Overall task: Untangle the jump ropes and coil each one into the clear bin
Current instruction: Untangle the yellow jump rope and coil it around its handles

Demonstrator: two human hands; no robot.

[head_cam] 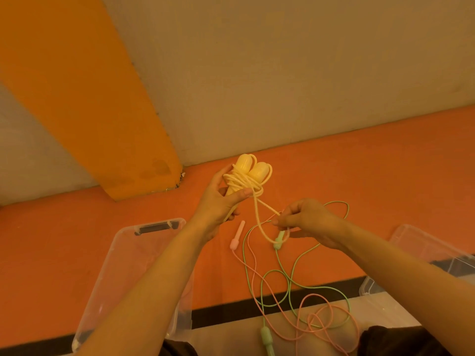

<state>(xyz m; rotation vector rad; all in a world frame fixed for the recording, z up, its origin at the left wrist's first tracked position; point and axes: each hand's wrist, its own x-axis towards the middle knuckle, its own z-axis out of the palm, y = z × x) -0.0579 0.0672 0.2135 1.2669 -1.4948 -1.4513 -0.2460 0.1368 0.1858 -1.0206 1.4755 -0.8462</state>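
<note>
the left hand (218,201) grips the nearly wound yellow rope (244,179), the right hand (305,222) pinching its last loop, while pink rope (321,327) and green rope (290,278) lie tangled on the floor, outside the clear bin (144,242).

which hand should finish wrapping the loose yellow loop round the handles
Right. The right hand already pinches the loose loop of the yellow rope, while the left hand is busy gripping the wrapped handles.
</note>
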